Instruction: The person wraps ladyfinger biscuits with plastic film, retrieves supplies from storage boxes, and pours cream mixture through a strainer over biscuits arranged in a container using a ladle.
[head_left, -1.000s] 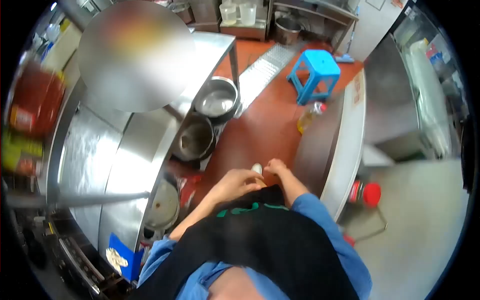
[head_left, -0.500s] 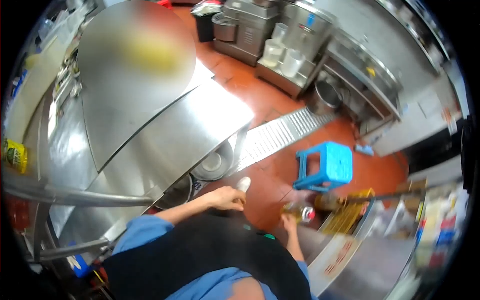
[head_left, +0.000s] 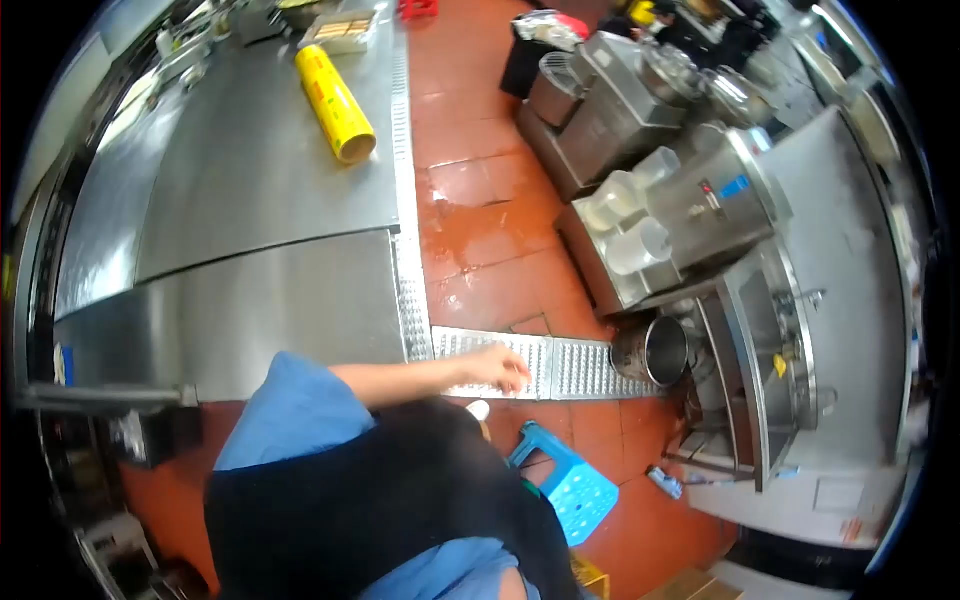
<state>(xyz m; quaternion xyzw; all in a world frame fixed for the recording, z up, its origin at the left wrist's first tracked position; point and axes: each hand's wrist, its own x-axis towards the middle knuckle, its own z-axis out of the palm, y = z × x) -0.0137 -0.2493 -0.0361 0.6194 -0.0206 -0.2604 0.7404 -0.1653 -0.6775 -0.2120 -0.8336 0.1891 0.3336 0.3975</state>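
My left hand (head_left: 495, 368) hangs over the metal floor grate, its fingers loosely bent and a little apart, with nothing in them. Below it the tip of a white shoe (head_left: 478, 410) shows. A blue plastic stool (head_left: 582, 500) stands on the red floor beside my body, below and to the right of that hand. My right hand is out of view. On the steel counter (head_left: 270, 310) at the left lies a yellow roll (head_left: 335, 105), away from my hand.
The grate (head_left: 590, 370) runs across the floor to a steel pot (head_left: 665, 350). Beyond it stand plastic jugs (head_left: 640, 247) on a low steel stand, and a steel sink (head_left: 785, 340) is at the right. A black bin (head_left: 525, 65) stands farther back.
The view has swung to the right. My left hand has moved from beside the counter to over the grate. My right hand, last seen at the oil bottle, has left view along with the bottle.
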